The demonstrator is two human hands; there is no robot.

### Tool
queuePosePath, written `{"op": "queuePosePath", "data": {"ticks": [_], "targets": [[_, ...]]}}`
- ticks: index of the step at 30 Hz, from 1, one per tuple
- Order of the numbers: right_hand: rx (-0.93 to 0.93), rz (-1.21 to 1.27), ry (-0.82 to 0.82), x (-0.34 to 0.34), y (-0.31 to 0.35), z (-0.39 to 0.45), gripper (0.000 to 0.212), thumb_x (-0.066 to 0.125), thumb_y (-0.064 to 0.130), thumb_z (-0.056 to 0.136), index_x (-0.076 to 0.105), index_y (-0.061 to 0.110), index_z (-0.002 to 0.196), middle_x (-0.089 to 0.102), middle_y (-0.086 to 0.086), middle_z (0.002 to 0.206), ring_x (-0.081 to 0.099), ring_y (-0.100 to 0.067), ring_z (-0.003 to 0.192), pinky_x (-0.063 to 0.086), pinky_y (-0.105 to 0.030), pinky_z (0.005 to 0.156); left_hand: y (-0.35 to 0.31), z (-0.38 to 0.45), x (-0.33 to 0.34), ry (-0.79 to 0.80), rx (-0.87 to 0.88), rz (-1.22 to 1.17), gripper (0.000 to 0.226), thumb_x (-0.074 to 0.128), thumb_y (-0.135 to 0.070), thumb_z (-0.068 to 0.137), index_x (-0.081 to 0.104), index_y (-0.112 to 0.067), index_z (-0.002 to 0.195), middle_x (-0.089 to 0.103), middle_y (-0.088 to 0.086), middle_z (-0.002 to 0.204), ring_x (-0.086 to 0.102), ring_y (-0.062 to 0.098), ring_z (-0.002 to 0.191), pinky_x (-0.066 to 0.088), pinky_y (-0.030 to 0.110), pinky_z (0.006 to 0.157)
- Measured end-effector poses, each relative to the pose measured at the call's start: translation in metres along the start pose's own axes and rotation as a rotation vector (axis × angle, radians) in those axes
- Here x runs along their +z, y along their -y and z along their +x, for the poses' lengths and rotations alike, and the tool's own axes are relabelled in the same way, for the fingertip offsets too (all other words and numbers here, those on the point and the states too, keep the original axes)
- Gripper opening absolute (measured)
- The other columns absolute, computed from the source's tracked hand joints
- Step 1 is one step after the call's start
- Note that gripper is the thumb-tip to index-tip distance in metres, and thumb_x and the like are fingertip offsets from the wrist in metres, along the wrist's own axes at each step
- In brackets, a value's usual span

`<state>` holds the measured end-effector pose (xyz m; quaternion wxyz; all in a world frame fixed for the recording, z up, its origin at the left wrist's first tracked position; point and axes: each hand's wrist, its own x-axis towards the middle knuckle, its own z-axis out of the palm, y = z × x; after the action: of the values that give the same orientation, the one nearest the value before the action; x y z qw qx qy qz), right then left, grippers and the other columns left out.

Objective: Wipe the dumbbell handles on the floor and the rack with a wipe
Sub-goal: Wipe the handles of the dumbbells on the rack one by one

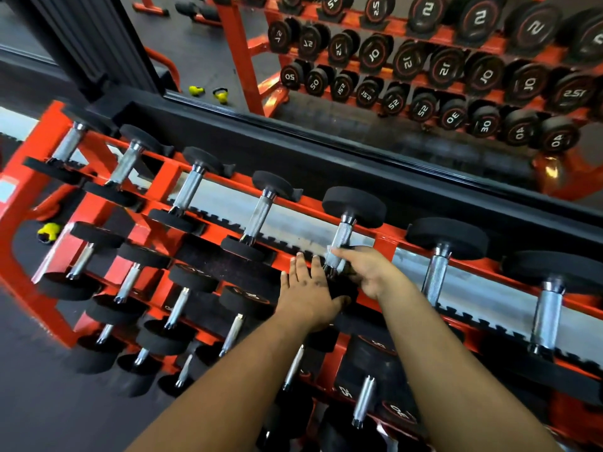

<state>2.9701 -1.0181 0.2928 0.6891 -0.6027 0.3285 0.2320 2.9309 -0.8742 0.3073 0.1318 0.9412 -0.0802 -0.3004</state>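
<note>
A person's right hand (365,272) is gripping a white wipe (330,252) around the knurled handle (339,244) of a dumbbell (354,207) sitting on the top tier of an orange rack (163,181), fingers curled around it. The left hand (310,291) is resting just beside it, fingers straight and slightly apart, on the dumbbell's near black head.

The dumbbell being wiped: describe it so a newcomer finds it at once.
Start at the orange rack under the mirror and follow its top row rightwards. The dumbbell is fifth from the left. Alone in that row, its handle is gripped by the right hand with a white wipe, the left hand flat beside it.
</note>
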Motion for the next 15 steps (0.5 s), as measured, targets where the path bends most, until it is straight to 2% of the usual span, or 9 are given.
{"op": "queuePosePath", "data": {"ticks": [3,4,6,8,10,13,15], "targets": [[-0.083,0.050,-0.008,-0.007,-0.012,-0.001,0.019,0.070,0.016,0.093,0.071,0.007,0.110,0.077,-0.011,0.097,0.072,-0.027,0.088,0.059,-0.040,0.084,-0.001,-0.001,0.000,-0.009,0.001,0.014,0.107,0.045,-0.071,0.094,-0.013,-0.012,0.160,-0.022,0.021,0.166,-0.019,0.033,0.155,-0.008,0.050,0.125],[-0.095,0.041,0.010,-0.004,-0.012,0.001,0.016,0.070,0.017,0.094,0.071,0.009,0.107,0.078,-0.010,0.096,0.072,-0.025,0.087,0.059,-0.038,0.082,-0.001,-0.001,-0.001,-0.011,0.003,0.014,0.106,0.045,-0.071,0.094,-0.013,-0.012,0.160,-0.022,0.021,0.166,-0.019,0.033,0.155,-0.008,0.050,0.124],[-0.098,-0.040,0.069,0.002,-0.010,0.001,0.010,0.069,0.018,0.094,0.071,0.013,0.102,0.078,-0.007,0.093,0.073,-0.021,0.085,0.058,-0.034,0.080,-0.001,-0.001,-0.002,-0.017,0.002,0.014,0.106,0.046,-0.071,0.094,-0.013,-0.012,0.160,-0.021,0.021,0.166,-0.018,0.033,0.155,-0.008,0.050,0.124],[-0.106,-0.137,0.072,0.002,-0.012,0.004,0.013,0.071,0.020,0.093,0.072,0.013,0.104,0.078,-0.007,0.096,0.073,-0.024,0.095,0.057,-0.038,0.089,-0.001,-0.001,-0.002,-0.013,0.005,0.010,0.106,0.046,-0.071,0.094,-0.014,-0.013,0.160,-0.021,0.021,0.166,-0.019,0.033,0.155,-0.007,0.050,0.125],[-0.157,-0.230,-0.011,-0.004,-0.021,0.006,0.013,0.070,0.017,0.093,0.074,0.010,0.103,0.078,-0.008,0.094,0.073,-0.028,0.097,0.057,-0.042,0.092,0.000,0.000,0.000,-0.019,0.009,0.000,0.106,0.046,-0.071,0.094,-0.013,-0.013,0.160,-0.021,0.021,0.166,-0.019,0.033,0.155,-0.007,0.050,0.126],[-0.265,-0.157,-0.177,-0.012,-0.029,0.003,0.015,0.062,0.003,0.095,0.075,0.005,0.102,0.077,-0.011,0.088,0.071,-0.026,0.083,0.057,-0.037,0.078,0.001,0.000,0.001,-0.024,0.021,-0.006,0.106,0.046,-0.071,0.094,-0.013,-0.012,0.160,-0.021,0.022,0.166,-0.019,0.034,0.154,-0.006,0.051,0.126],[-0.492,-0.272,-0.319,-0.012,-0.016,-0.002,0.020,0.059,0.007,0.097,0.076,0.013,0.106,0.076,-0.001,0.089,0.068,-0.018,0.079,0.053,-0.029,0.069,0.001,0.000,0.001,-0.027,0.023,-0.009,0.106,0.046,-0.070,0.095,-0.014,-0.012,0.160,-0.022,0.021,0.165,-0.020,0.034,0.154,-0.006,0.051,0.126]]}}
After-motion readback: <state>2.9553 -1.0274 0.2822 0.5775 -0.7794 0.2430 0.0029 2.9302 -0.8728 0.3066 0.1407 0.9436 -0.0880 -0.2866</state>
